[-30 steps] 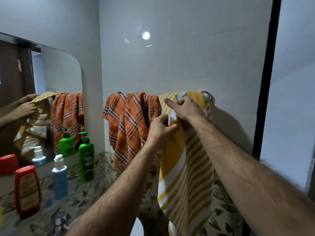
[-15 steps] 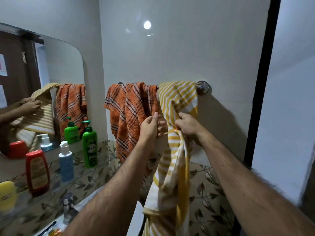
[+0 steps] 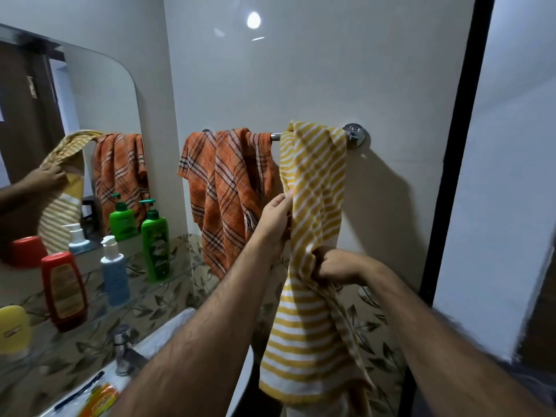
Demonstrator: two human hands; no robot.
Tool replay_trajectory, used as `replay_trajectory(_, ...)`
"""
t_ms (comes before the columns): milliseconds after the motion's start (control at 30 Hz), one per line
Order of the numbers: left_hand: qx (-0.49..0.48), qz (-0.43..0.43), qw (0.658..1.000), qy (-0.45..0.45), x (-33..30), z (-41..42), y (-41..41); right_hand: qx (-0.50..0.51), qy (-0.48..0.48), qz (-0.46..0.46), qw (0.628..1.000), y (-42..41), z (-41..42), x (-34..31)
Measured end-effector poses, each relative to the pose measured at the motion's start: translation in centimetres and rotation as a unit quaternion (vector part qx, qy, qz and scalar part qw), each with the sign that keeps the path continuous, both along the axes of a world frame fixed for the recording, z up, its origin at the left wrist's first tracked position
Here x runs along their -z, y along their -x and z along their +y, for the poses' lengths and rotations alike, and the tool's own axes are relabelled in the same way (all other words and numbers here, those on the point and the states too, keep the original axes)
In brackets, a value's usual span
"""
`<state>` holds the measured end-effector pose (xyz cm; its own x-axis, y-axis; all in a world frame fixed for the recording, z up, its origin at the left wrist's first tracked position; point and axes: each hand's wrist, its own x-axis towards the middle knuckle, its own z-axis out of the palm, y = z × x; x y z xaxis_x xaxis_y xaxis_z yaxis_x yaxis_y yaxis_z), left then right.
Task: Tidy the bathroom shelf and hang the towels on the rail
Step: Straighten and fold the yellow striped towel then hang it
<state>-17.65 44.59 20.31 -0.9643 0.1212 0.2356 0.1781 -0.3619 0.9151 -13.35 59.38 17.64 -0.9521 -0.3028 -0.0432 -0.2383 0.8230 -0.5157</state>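
A yellow-and-white striped towel [image 3: 316,182] hangs bunched over the rail [image 3: 275,136], right of the orange plaid towel [image 3: 228,188]. The left hand [image 3: 275,219] pinches its left edge; the right hand [image 3: 338,266] grips a fold lower down.

The rail [image 3: 275,136] runs along the back wall. Two towels hang over it: the plaid towel [image 3: 228,188] at its left end, the striped towel [image 3: 313,206] at its right end, just beside the bracket [image 3: 355,136]. Below and left of the rail, a shelf [image 3: 156,299] bears a row of bottles [image 3: 155,239] before a mirror [image 3: 69,130].
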Motion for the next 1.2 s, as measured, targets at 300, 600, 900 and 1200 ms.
replay_trajectory(300,-0.009,-0.012,1.0,-0.013,2.0,0.7,-1.2,0.118,0.417,0.056,0.9,0.5,0.1,-0.1)
replay_trajectory(600,0.065,-0.026,0.998,-0.009,4.9,0.1,-2.0,0.141,0.367,0.166,0.904,2.5,-1.2,0.9)
replay_trajectory(900,-0.013,-0.029,0.998,0.05,10.3,-1.4,-2.0,0.151,0.398,0.038,0.904,2.1,-3.6,5.9)
replay_trajectory(1200,-0.113,-0.028,0.98,0.158,13.1,-2.5,-3.5,0.128,0.302,-0.008,0.944,2.5,-4.4,9.8)
